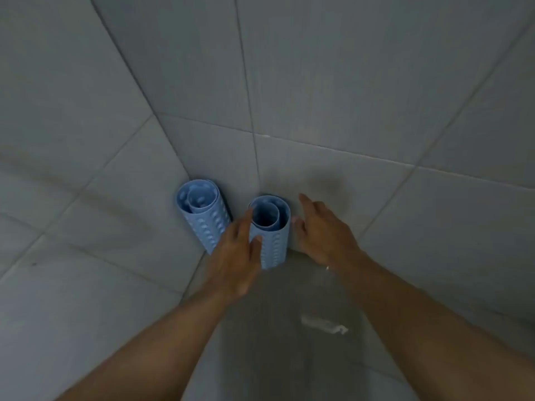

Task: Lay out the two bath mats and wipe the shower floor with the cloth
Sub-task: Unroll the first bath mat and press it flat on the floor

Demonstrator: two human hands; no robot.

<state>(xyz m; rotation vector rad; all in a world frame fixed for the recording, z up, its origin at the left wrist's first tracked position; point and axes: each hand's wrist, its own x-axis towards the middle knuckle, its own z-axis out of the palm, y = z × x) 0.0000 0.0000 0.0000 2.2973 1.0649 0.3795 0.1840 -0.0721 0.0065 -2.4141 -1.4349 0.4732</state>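
Work is barely begun: neither mat is laid, and the shower floor [260,337] looks unwiped. One rolled mat [270,235] stands between the hands, left hand [236,259] spread and touching it, right hand [321,235] open just beside; second rolled mat [202,212] stands left of both.

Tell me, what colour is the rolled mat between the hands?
The rolled mat is light blue with pale dots; head view.

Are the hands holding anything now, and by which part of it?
Nothing is gripped. The left hand touches the right rolled mat on its left side with straight fingers; the right hand is open beside it, contact unclear.
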